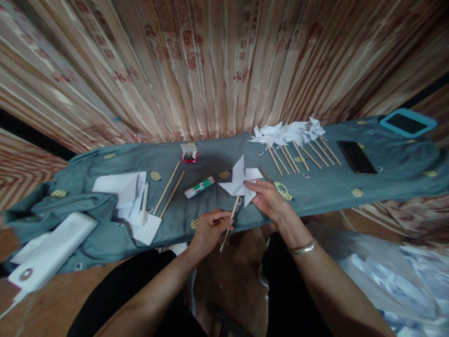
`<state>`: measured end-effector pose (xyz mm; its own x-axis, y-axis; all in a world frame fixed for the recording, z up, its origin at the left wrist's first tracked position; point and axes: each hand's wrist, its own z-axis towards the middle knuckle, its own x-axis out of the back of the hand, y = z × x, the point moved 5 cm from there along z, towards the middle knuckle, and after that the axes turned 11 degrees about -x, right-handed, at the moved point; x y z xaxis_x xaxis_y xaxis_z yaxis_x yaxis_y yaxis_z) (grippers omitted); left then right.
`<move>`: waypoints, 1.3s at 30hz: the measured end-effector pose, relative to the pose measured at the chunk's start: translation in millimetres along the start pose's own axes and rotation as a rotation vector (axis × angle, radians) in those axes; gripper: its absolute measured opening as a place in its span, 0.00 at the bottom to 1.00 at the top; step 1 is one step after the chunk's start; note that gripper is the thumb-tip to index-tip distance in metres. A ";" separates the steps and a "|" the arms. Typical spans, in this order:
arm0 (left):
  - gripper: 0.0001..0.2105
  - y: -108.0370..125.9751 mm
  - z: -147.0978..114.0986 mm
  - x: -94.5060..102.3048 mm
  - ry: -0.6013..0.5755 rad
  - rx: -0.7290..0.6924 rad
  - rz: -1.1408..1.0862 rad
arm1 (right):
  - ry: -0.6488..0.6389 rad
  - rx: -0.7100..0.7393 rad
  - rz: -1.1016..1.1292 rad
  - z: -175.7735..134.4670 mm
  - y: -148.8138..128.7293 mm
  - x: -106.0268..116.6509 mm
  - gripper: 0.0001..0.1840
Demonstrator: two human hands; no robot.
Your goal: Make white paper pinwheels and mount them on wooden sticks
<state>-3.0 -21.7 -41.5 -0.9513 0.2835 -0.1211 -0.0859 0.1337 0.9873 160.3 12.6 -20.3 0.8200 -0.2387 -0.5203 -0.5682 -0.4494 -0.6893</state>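
Observation:
A white paper pinwheel (239,179) on a wooden stick is held up over the table's near edge. My left hand (213,228) pinches the stick (234,210) below the paper blades. With its thumb and fingers, my right hand (265,195) grips the pinwheel's head at the middle and lower right blade. Just left of it lies a green and white glue stick (199,187). Farther back stands a small open red box (190,156) with tiny dark items inside. Two bare sticks (172,194) rest left of the glue stick.
Several finished pinwheels (289,133) lie in a row at the back right, beside a dark phone (357,157) and a blue-framed device (408,122). At left are paper sheets (119,185), a white pen-like tool (145,203) and a white power strip-like device (52,250). A curtain (210,70) hangs behind.

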 end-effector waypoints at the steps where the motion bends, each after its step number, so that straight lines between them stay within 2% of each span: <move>1: 0.09 0.0 0.2 1.3 0.003 0.000 -0.004 | -0.001 0.000 -0.010 -1.0 -1.3 0.2 0.16; 5: 0.10 -0.6 1.6 8.2 0.012 -0.006 0.038 | 0.007 -0.003 -0.048 -4.9 -6.2 1.7 0.16; 11: 0.08 5.1 6.1 18.7 0.037 -0.114 0.098 | 0.007 0.006 -0.094 -6.9 -10.1 4.7 0.17; 19: 0.09 12.8 9.1 28.4 0.046 -0.106 0.138 | 0.018 -0.011 -0.172 -4.5 -8.8 12.5 0.15; 33: 0.07 20.9 8.7 30.8 0.005 -0.155 0.215 | 0.000 -0.044 -0.182 -3.3 -7.5 12.2 0.16; 39: 0.07 16.2 9.0 29.3 0.005 -0.131 0.183 | 0.000 -0.044 -0.161 -2.5 -7.2 11.1 0.15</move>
<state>-29.6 -2.7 -29.9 -0.9561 0.2867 0.0611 0.0507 -0.0439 0.9978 173.6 11.1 -19.9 0.9001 -0.1608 -0.4049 -0.4260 -0.5194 -0.7407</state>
